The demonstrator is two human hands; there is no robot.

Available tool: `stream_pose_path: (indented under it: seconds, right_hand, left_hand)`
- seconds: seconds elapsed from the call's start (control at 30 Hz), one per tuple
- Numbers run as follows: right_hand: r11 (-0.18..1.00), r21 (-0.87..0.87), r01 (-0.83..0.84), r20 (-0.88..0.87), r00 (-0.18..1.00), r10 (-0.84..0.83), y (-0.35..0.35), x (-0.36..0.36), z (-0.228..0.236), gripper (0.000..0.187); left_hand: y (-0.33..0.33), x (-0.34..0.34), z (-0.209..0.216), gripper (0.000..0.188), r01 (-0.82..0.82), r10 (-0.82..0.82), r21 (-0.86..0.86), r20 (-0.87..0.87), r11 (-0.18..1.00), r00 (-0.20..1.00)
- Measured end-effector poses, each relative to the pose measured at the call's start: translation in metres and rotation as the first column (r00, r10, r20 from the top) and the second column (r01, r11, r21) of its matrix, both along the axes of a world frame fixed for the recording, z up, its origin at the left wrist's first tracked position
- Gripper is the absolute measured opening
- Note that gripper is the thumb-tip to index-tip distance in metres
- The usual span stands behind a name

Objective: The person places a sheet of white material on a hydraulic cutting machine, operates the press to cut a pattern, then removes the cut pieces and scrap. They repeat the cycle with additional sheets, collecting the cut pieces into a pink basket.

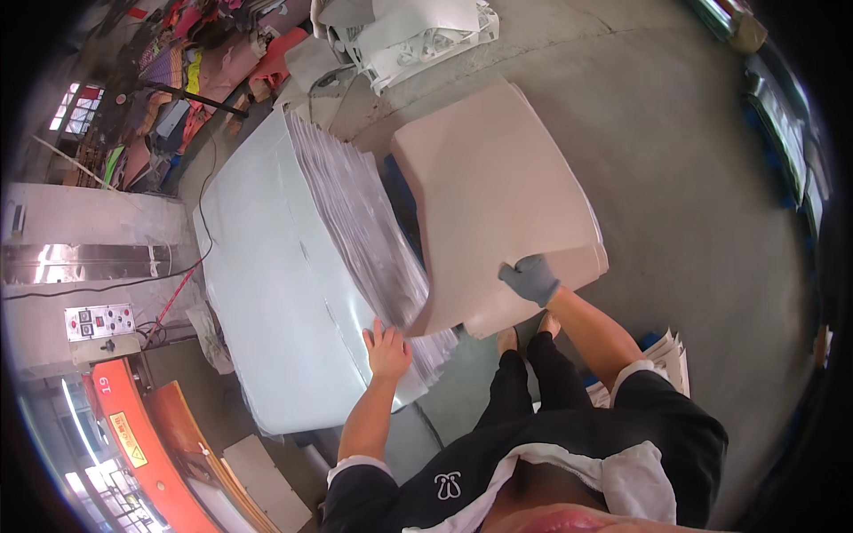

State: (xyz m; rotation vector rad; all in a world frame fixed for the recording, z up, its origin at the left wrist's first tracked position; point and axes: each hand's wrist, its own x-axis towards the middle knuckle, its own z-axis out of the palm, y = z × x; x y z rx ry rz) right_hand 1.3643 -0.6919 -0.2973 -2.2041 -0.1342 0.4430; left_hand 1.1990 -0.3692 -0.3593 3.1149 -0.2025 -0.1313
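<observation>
A tall stack of glossy pale blue-white sheets (275,258) stands at the left, its layered edges fanned on the right side. My bare left hand (388,351) rests on its near right corner with the fingers spread. To the right lies a pile of large beige sheets (489,178). The top beige sheet curves at its left edge, close to the white stack's layers. My right hand (531,281), in a grey glove, is closed on the near part of the top beige sheet; its fingertips are partly hidden.
At the left are a control panel (99,322) with knobs and an orange machine part (147,453). A black cable (209,213) hangs beside the white stack. Coloured scraps (191,89) heap at the far left, and a white bundle (418,35) stands at the back. More sheets (673,362) lie near my right side.
</observation>
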Motion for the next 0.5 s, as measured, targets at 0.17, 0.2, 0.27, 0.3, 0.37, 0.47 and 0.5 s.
stream_pose_path:
  seconds: [0.17, 0.2, 0.27, 0.3, 0.37, 0.47, 0.5]
  right_hand:
    - [0.905, 0.225, -0.362, 0.638, 0.756, 0.144, -0.009, -0.036, 0.099, 0.019]
    - [0.882, 0.1, -0.46, 0.788, 0.579, 0.212, -0.025, -0.042, 0.127, 0.018]
    - [0.906, 0.091, -0.414, 0.671, 0.698, 0.251, -0.073, -0.045, 0.182, 0.015]
    - [0.941, 0.219, -0.256, 0.379, 0.912, 0.16, -0.094, -0.053, 0.208, 0.014]
    - [0.948, 0.228, -0.222, 0.214, 0.961, 0.173, -0.126, -0.068, 0.243, 0.012]
    - [0.868, 0.168, -0.468, 0.469, 0.812, 0.347, -0.145, -0.101, 0.269, 0.009]
    - [0.821, 0.19, -0.539, 0.519, 0.765, 0.382, -0.147, -0.109, 0.277, 0.008]
  left_hand:
    - [0.002, -0.001, -0.001, 0.031, 0.001, 0.019, 0.144, -0.139, 0.99, 0.99]
    - [-0.001, 0.003, 0.002, 0.029, -0.013, 0.033, 0.139, -0.141, 0.99, 0.989]
    - [-0.014, 0.009, 0.014, 0.041, -0.127, 0.131, 0.041, -0.129, 0.991, 0.983]
    - [-0.026, 0.019, 0.024, 0.047, -0.215, 0.209, -0.248, -0.049, 0.945, 0.977]
    - [-0.06, 0.044, 0.05, 0.057, -0.169, 0.299, -0.65, 0.094, 0.741, 0.95]
    - [-0.116, 0.079, 0.11, 0.057, 0.036, 0.362, -0.901, 0.21, 0.432, 0.908]
    - [-0.135, 0.084, 0.133, 0.056, 0.048, 0.333, -0.94, 0.166, 0.336, 0.928]
